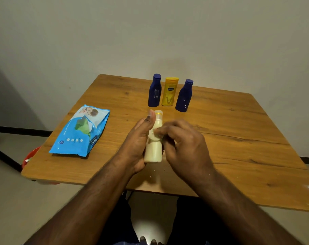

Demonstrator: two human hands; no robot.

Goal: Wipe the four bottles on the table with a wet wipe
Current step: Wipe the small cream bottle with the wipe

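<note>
My left hand (pixel 138 142) grips a cream-white bottle (pixel 153 151) with a yellow-ringed cap, tilted over the middle of the wooden table (pixel 238 138). My right hand (pixel 183 144) presses a small white wet wipe (pixel 154 134) against the bottle's side; most of the wipe is hidden under its fingers. Three more bottles stand upright at the back: a dark blue bottle (pixel 155 91), a yellow bottle (pixel 169 91) and a second dark blue bottle (pixel 183 96).
A blue wet-wipe pack (pixel 81 133) lies on the table's left side. A red bucket (pixel 31 157) sits on the floor by the left table edge. A plain wall stands right behind the table. A black frame runs along the floor at far left.
</note>
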